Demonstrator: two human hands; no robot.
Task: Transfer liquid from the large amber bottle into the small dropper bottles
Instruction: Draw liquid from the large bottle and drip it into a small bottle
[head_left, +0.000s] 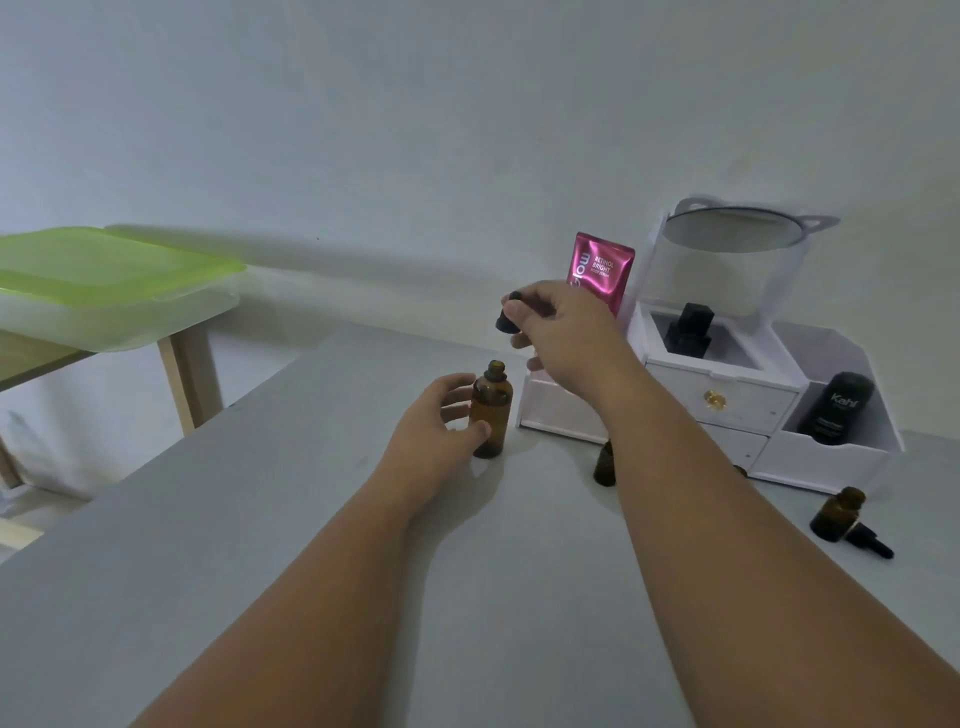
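Grey table (260, 519) fills my view, a green-lidded box (114, 275) far left. My left hand (431, 431) grips the large amber bottle (491, 415), upright and uncapped, mid-table. Just above, my right hand (561, 332) pinches a black cap (505, 314). One small bottle (604, 462) stands beside my right forearm; a second small bottle (836, 514) stands farther right, touching a loose dropper (872, 540).

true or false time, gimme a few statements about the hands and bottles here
1. The large amber bottle is uncapped. True.
2. The right hand is empty. False: it pinches a black dropper cap.
3. The left hand grips the large amber bottle. True.
4. The pink sachet lies flat on the table. False: it stands upright beside the white organizer.
5. The rightmost small bottle has its dropper screwed on. False: the dropper lies on the table beside it.
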